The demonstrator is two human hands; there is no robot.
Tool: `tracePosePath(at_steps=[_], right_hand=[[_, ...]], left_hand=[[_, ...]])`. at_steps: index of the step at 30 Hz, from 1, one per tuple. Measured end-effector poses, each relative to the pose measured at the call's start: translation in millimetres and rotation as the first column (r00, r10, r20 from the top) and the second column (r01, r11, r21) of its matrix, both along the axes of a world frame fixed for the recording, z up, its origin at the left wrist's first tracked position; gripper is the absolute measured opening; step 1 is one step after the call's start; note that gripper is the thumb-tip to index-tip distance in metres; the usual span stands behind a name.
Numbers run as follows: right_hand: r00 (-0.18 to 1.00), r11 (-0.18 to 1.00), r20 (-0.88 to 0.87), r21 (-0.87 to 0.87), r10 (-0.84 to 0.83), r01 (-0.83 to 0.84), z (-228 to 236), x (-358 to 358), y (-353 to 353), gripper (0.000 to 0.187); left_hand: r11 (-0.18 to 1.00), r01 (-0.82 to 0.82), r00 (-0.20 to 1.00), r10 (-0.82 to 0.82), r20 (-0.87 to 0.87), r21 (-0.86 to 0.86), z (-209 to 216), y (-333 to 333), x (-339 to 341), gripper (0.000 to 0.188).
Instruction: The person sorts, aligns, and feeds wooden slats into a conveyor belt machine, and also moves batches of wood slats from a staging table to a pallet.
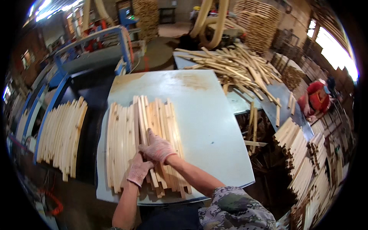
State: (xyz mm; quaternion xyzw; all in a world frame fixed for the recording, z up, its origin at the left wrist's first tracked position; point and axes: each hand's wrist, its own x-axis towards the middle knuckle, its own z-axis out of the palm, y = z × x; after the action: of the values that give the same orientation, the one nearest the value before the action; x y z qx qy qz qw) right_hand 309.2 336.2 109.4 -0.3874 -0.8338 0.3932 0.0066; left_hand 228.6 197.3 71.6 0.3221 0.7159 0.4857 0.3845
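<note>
Wooden strips (117, 142) lie side by side in a row on a pale table (207, 134), their long sides running away from me. My right hand (158, 148), in a pinkish knit glove, is closed on a few strips (143, 115) that sit slightly raised near the middle of the row. Just below it, my left hand (139, 169), gloved alike, grips the near part of the same strips. Its fingertips are partly hidden between the wood and my right hand. More strips (168, 126) lie right of my hands, some with uneven ends.
On the left, a blue-framed machine (63, 82) carries another row of strips (63, 134) on its dark bed. Loose strips (245, 65) form a messy heap beyond the table. Stacked strips (303, 161) stand at the right, near a person in red (318, 97).
</note>
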Motion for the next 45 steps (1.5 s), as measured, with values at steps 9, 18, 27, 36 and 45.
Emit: tracePosePath(at_steps=[9,18,27,36,45], right_hand=[[0.951,0.945,-0.111,0.122,-0.289,0.302,22.3,4.8,-33.6,0.1],[0.946,0.894,-0.024,0.318,-0.324,0.315,68.3,38.5,-204.6,0.084],[0.65,0.542,-0.251,0.386,-0.717,0.746,-2.2,78.9,-371.3,0.089],[-0.105,-0.137,-0.41,0.049,-0.906,0.989,-26.9,132.7,-554.9,0.094],[-0.723,-0.717,-0.664,-0.409,-0.19,0.564,-101.8,190.6,-844.0,0.085]], left_hand=[[0.931,0.256,0.952,-0.195,-0.235,0.261,28.8,-22.1,-2.0,0.072],[0.878,-0.04,0.576,-0.37,0.729,0.477,14.1,-26.4,-71.0,0.059],[0.804,0.363,0.561,-0.592,0.578,0.472,11.2,-85.1,31.0,0.059],[0.291,0.836,0.217,-0.954,0.207,0.466,34.0,-250.1,190.0,0.053],[-0.558,0.815,-0.579,-0.796,0.176,0.155,-1.3,-439.9,275.7,0.089]])
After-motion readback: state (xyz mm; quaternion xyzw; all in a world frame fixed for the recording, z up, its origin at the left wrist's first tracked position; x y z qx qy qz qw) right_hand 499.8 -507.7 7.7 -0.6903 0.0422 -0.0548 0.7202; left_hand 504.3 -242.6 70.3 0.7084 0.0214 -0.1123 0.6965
